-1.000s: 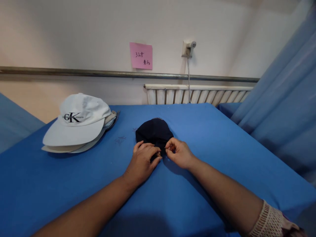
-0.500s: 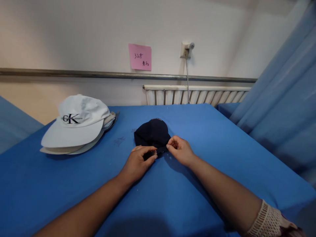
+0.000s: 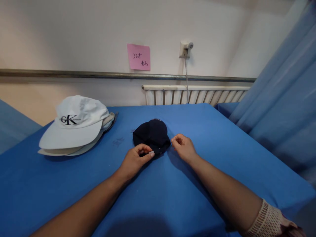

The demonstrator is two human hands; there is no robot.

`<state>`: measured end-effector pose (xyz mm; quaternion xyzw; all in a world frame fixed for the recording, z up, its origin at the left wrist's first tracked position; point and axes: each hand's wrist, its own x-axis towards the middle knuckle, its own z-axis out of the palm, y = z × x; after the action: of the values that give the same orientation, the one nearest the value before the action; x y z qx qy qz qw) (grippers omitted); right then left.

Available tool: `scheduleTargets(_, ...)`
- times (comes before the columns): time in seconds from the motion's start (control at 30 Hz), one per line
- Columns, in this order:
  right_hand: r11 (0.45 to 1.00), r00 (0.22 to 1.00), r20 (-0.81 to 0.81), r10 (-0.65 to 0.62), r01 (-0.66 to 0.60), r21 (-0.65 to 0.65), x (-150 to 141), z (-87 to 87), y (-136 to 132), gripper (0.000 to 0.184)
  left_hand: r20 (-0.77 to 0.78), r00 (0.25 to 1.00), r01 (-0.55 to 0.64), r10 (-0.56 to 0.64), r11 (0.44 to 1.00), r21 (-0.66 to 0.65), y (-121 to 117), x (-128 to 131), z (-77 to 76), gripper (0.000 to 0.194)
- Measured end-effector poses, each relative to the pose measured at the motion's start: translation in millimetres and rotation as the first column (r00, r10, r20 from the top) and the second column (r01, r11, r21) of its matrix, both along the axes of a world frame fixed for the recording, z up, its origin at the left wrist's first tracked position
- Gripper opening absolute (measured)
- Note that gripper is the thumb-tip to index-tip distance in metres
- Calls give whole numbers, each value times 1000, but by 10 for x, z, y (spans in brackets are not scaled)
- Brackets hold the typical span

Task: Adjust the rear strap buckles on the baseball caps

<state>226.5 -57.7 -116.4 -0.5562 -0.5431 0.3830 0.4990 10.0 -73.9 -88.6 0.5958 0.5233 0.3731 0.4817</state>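
Your left hand (image 3: 133, 161) pinching the near edge of a dark rounded fabric cap (image 3: 151, 133), the cap lying on a smooth blue cloth (image 3: 212, 138), your right hand (image 3: 184, 148) curling by its right edge, whether gripping anything I cannot tell

Compared with one second ago, the two hands are wider apart in the middle of the frame. The left hand (image 3: 133, 161) is farther left, and its fingers, earlier spread along the lower edge of the dark cap (image 3: 151, 133), are now drawn into a pinch there. The right hand (image 3: 184, 148) is slightly higher and more to the right; its fingers leave the lower edge and are just beside the cap's right corner, which is now uncovered. Whether they touch it, I cannot tell. The dark strap, stretched between both hands half a second ago, no longer spans this gap.
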Motion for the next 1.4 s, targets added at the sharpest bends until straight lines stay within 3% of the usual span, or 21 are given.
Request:
scheduleTargets(0.1, 958, 968, -218, 121, -172, -231, -91, 154, -155, 21, 73, 995, -58, 64, 995, -75, 2, 9, 0, 38)
scheduleTargets(0.2, 786, 845, -488, 219, -449, -424, -213, 216, -348, 20, 116, 990, -73, 84, 993, -96, 5, 11, -9, 47)
scheduleTargets(0.27, 709, 747, -642, 170, -545, -447, -292, 194, -440, 16, 99, 993, -59, 67, 995, -79, 1, 13, -13, 48)
scheduleTargets(0.33, 683, 649, -756, 79, -588, -434, -356, 151, -481, 22, 41, 998, -46, 47, 998, -37, -13, 23, -12, 47)
scheduleTargets(0.43, 699, 567, -824, -21, -581, -417, -415, 113, -473, 33, -78, 996, -44, 48, 998, 53, -52, 55, -1, 42)
scheduleTargets(0.67, 756, 555, -829, -63, -516, -403, -451, 146, -463, 22, -196, 980, 10, 25, 985, 174, -150, 122, 1, 34)
scheduleTargets(0.77, 750, 568, -819, -76, -509, -423, -451, 148, -466, 21, -220, 975, 8, 34, 982, 187, -161, 119, -5, 34)
scheduleTargets(1.03, 717, 537, -842, -59, -564, -410, -440, 119, -447, 38, -267, 963, 18, 44, 974, 224, -183, 137, 8, 32)
scheduleTargets(1.27, 693, 555, -829, -71, -570, -441, -440, 142, -438, 34, -333, 941, 45, 52, 960, 277, -210, 147, 0, 34)
scheduleTargets(1.4, 703, 567, -820, -78, -552, -448, -450, 129, -437, 32, -294, 955, 36, 43, 966, 257, -215, 150, 11, 33)
